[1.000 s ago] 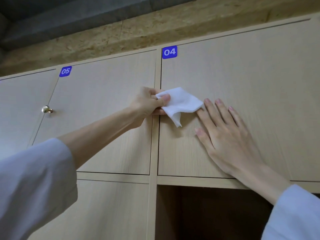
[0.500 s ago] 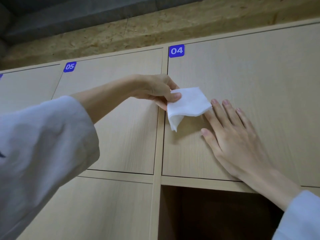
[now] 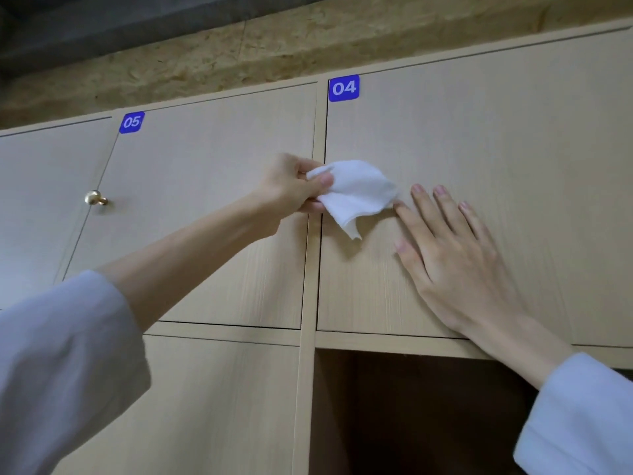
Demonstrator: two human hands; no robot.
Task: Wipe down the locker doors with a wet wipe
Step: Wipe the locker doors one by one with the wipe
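Note:
A white wet wipe (image 3: pixel 356 193) hangs crumpled against the left edge of the light wooden locker door marked 04 (image 3: pixel 496 138). My left hand (image 3: pixel 291 190) pinches the wipe's left corner between thumb and fingers, at the seam between doors 05 and 04. My right hand (image 3: pixel 452 255) lies flat on door 04 with straight, spread fingers. Its index fingertip touches the wipe's right edge. Door 05 (image 3: pixel 205 186) sits to the left behind my left forearm.
A brass knob (image 3: pixel 95 198) sticks out from the door left of door 05. Below door 04 an open, dark compartment (image 3: pixel 411 416) gapes. A closed door (image 3: pixel 212 406) lies under door 05. A rough chipboard strip (image 3: pixel 308 46) runs above the lockers.
My left arm dropped back down from its raised pose, uncovering the brass knob. The wipe stays at door 04's left edge, now more bunched. My right hand stays flat on the door.

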